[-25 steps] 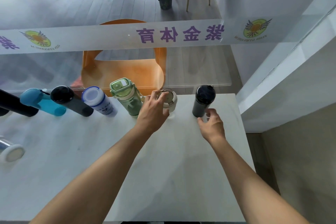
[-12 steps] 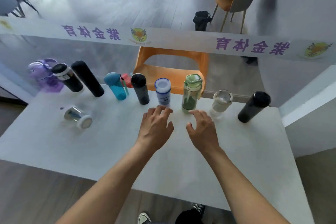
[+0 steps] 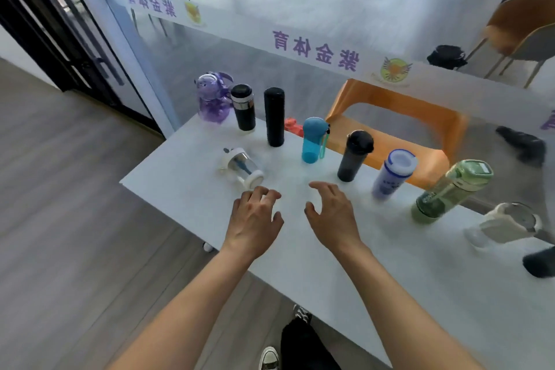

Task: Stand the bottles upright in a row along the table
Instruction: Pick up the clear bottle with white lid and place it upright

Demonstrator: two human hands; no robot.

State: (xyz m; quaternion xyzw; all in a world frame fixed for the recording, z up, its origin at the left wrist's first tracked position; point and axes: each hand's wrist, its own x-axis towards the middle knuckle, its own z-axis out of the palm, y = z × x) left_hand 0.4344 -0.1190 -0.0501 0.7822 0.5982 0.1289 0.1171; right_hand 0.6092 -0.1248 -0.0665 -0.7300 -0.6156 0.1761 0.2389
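Observation:
Along the far edge of the white table [image 3: 300,255] stand several bottles: a purple one [image 3: 212,98], a black steel-banded flask [image 3: 244,107], a tall black flask [image 3: 274,116], a blue one [image 3: 313,140], a dark grey one [image 3: 353,155], a white-and-blue one [image 3: 393,173], a green one [image 3: 450,192] and a clear glass one [image 3: 507,224]. A clear bottle with a white cap [image 3: 243,167] lies on its side. My left hand [image 3: 255,219] hovers just in front of it, fingers apart and empty. My right hand [image 3: 333,213] is beside it, also empty.
A glass wall with a printed band runs right behind the table. An orange chair [image 3: 399,126] sits beyond the glass. The bottom of a black bottle [image 3: 540,263] shows at the right edge. The table's left corner drops to wooden floor; my shoe [image 3: 270,357] is below.
My view has swung left. Both hands left the glass and black bottles at the right and moved left, the left hand now close to the lying clear bottle.

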